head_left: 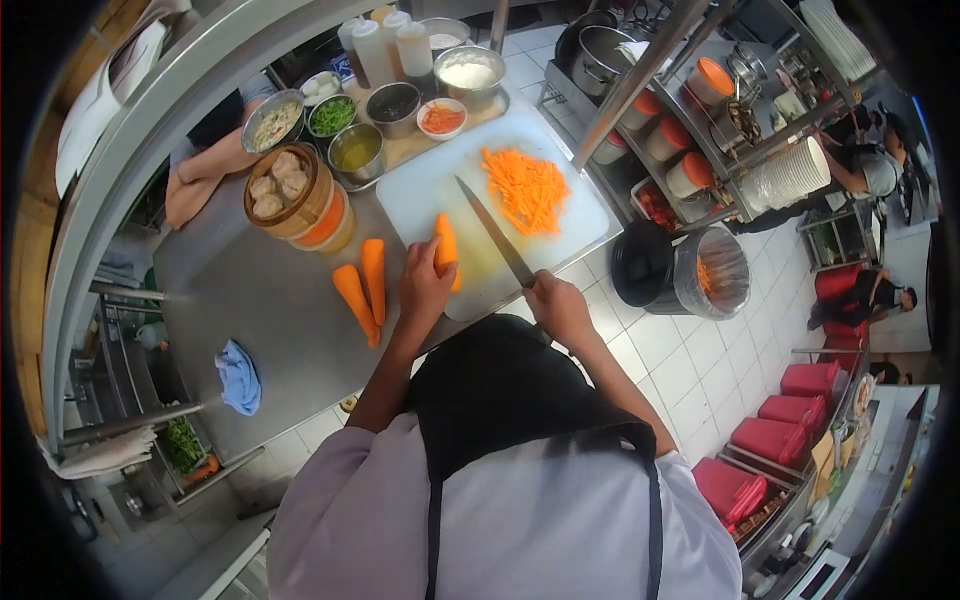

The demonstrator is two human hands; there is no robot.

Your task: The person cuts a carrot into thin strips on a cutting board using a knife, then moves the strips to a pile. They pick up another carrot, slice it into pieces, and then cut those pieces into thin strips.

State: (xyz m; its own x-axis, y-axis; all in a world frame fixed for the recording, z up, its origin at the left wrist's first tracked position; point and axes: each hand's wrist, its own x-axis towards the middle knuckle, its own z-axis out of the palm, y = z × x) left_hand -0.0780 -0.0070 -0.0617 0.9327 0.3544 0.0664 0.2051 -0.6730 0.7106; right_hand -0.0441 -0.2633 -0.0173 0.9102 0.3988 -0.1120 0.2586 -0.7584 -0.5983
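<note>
Curled snugly over a smooth, bright-orange carrot (446, 240), the left hand (424, 285) pins it to the near left part of a white rectangular cutting board (590, 215). Across from it, the right hand (558, 308) has its fingers wrapped around the handle of a long steel kitchen knife (500, 238). The blade slants away to the left over the board, well clear of the carrot; from here you can't tell whether its edge touches the surface. Just beyond the blade, to the right, lies a loose heap of thin orange carrot strips (526, 190).

Two whole orange carrots (352, 295) rest on the grey steel table (290, 330), left of the working hands, with a crumpled light-blue cloth (238, 378) farther off. Behind those carrots stands a round bamboo steamer (325, 200) holding pale, wrinkled dumplings (290, 178). Bowls crowd the far side: a metal one of chopped greens (333, 116), another of yellow liquid (357, 154), a small white one of orange shreds (442, 119). Past the steamer, a co-worker's bare arm (212, 170) shows at the table's edge.
</note>
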